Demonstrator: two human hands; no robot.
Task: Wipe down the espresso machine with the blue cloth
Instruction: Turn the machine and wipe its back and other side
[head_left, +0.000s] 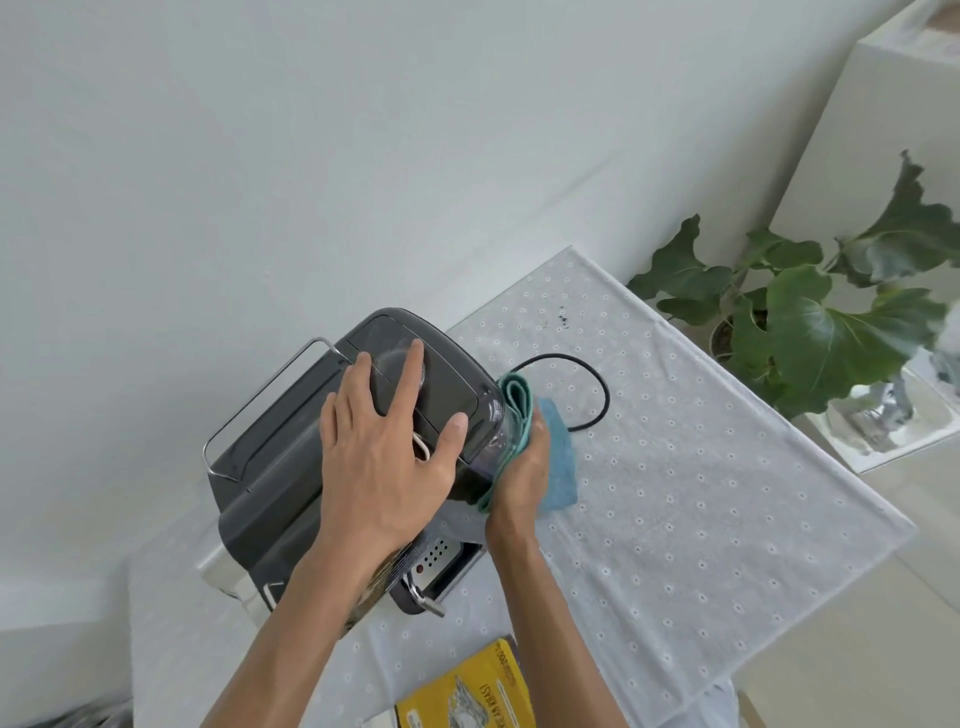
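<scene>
A dark grey espresso machine (291, 457) stands on the table with its lid and metal rail facing up. My left hand (384, 452) lies flat on its top, fingers spread, holding nothing. My right hand (522, 478) presses the folded blue cloth (558, 462) against the machine's right side, by the clear water tank. Part of the cloth sticks out above and to the right of the hand. The drip tray (441, 566) with its perforated plate shows below my left wrist.
The table wears a white eyelet cloth (701, 493). A black power cord (592, 384) loops behind the blue cloth. A yellow booklet (472, 691) lies at the near edge. A leafy potted plant (810, 322) stands off the table's far right corner. White wall behind.
</scene>
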